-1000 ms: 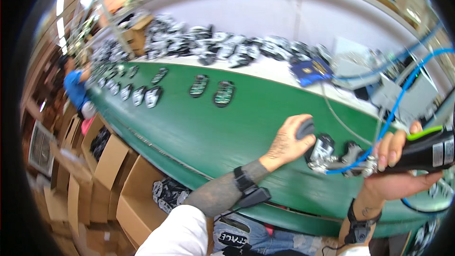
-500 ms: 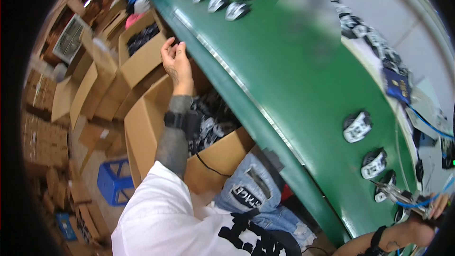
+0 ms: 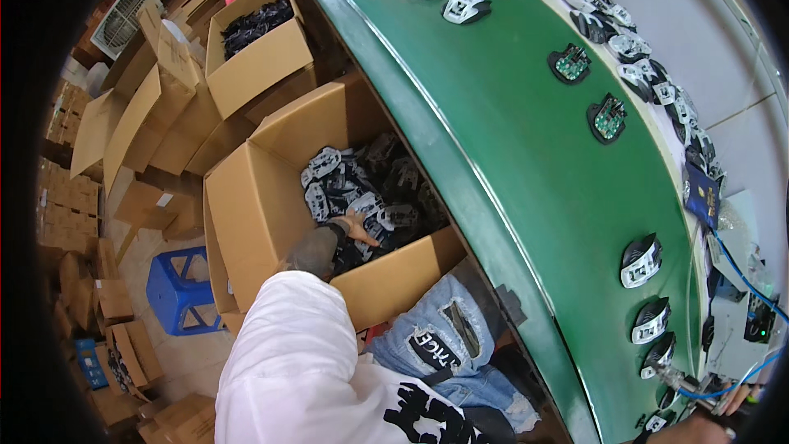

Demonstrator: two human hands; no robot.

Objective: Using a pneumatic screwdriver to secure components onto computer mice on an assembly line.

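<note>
Where the counter's [image 3: 493, 148] near long edge ends, an open cardboard box [image 3: 394, 279] stands just beside it, and the person's left hand [image 3: 355, 228] is down inside, over a jumbled heap of grey-and-black mouse shells [image 3: 399, 215]. The fingers sit among these parts, touching the top of the pile; from where I stand I cannot tell whether that grip is closed on a piece. A white sleeve [image 3: 292, 337] crosses above the box's near rim.

At the counter's near end, the right hand [image 3: 741, 398] has its grip wrapped round a metal-fronted tool [image 3: 686, 383] by the back corner. A blue hose [image 3: 752, 372] runs close by. The tool's tip lies right at a small dark shell [image 3: 659, 355], though whether they touch I can't make out. Beyond it, along the back edge, are two white-and-black mouse covers [image 3: 641, 261].

Farther up, two mouse bases with green circuit boards [image 3: 608, 118] lie near the back edge, well apart from those covers. Toward the far end stands a row of white mouse tops [image 3: 467, 6]. Behind the back edge, more shells are heaped along a pale ledge, with a dark blue pouch [image 3: 703, 196] beside them. A blue stool [image 3: 185, 290] stands on the floor [image 3: 215, 349] near the box.
</note>
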